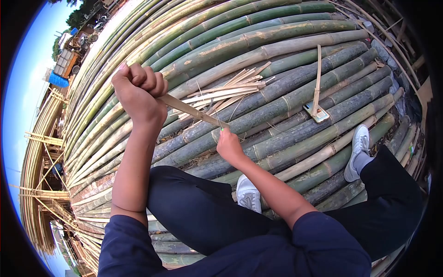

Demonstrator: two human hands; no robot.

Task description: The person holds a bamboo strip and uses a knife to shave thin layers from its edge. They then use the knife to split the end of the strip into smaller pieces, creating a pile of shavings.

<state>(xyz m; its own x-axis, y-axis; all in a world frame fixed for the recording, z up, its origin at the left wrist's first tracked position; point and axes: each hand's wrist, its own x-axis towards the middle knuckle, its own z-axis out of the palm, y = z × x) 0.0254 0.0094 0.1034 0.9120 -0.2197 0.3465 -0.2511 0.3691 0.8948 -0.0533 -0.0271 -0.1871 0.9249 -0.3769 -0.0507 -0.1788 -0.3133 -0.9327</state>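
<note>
My left hand [138, 94] is raised at the upper left, its fingers wrapped in a fist round one end of a flat bamboo strip [191, 111]. The strip slants down to the right, and its other end is at my right hand [228, 143], whose fingers are pinched near the tip. A small bit of green shows at those fingertips. Just behind the strip lies a pile of thin split bamboo pieces [230, 90]. What else my right fingers may hold is too small to tell.
Long bamboo poles [258, 57] lie side by side beneath me. To the right a phone [316, 112] rests on them with a bent bamboo strip [318, 69] over it. My shoes [249, 194] are on the poles. A truck [66, 62] stands far left, near stacked poles [39, 184].
</note>
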